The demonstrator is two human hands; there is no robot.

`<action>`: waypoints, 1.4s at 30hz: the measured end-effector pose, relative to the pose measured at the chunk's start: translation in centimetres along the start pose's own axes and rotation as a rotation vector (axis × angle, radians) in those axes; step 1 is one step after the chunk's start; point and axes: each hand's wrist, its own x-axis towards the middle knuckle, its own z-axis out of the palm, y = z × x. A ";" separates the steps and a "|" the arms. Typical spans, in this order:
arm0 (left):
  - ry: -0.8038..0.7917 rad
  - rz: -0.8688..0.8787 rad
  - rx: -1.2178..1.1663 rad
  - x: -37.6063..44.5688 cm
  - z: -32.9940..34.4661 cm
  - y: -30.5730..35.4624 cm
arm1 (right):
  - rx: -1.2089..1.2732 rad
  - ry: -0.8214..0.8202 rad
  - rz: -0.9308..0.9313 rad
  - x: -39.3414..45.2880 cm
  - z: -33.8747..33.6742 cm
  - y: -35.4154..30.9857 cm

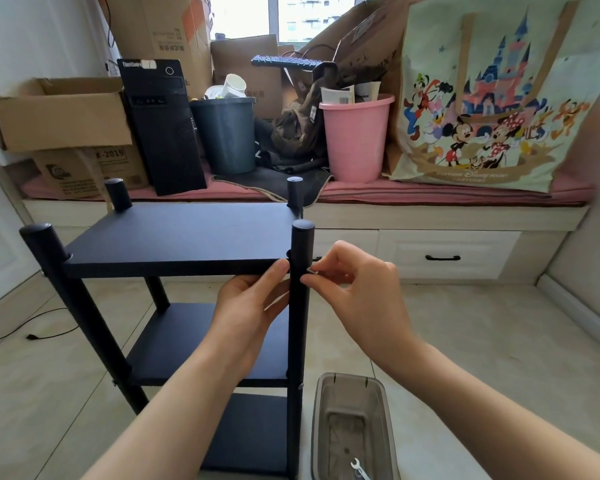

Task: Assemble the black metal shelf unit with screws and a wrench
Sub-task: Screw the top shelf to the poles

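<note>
Screw (313, 270) sits pinched in the right hand (361, 289) at the front post (300, 306) beside the top shelf (177, 237); the left hand (253, 306) steadies that post, fingers curled against it. Misaligned holes could cross-thread it, or it could drop to the floor, well away from the wrench (359, 468) in the tray (352, 424).

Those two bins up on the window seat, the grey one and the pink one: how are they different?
The grey bin is dark and stands left, beside the black computer tower; the pink bin is bright and stands right, by the cartoon tote bag. The grey bin is piled with white paper cups; the pink bin holds papers or packaging. Both are round, tapered, upright and lidless.
</note>
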 end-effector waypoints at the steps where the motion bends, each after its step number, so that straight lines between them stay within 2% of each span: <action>1: -0.001 0.001 0.005 0.0 0.0 0.0 | -0.033 0.005 -0.019 0.0 0.1 0.0; 8: 0.015 0.016 0.013 0.0 0.2 0.0 | -0.212 0.027 -0.145 -0.1 0.3 -0.3; 11: 0.015 0.015 0.013 0.0 0.2 -0.1 | -0.178 0.010 -0.120 0.3 0.1 -0.3; 16: 0.008 0.014 0.038 0.1 0.0 -0.2 | 0.017 -0.010 0.025 0.5 -0.2 0.2; 22: 0.012 0.013 0.046 0.1 0.0 -0.3 | -0.191 0.052 -0.185 -0.2 0.3 0.1; 30: -0.018 0.028 0.078 0.4 -0.3 0.3 | -0.343 0.054 -0.261 -0.2 0.5 0.0; 36: -0.018 0.031 0.061 0.4 -0.2 -0.1 | -0.130 0.058 -0.117 0.2 0.5 0.1; 42: -0.035 0.042 0.054 0.5 -0.2 -0.3 | -0.344 0.134 -0.332 -0.5 0.9 0.6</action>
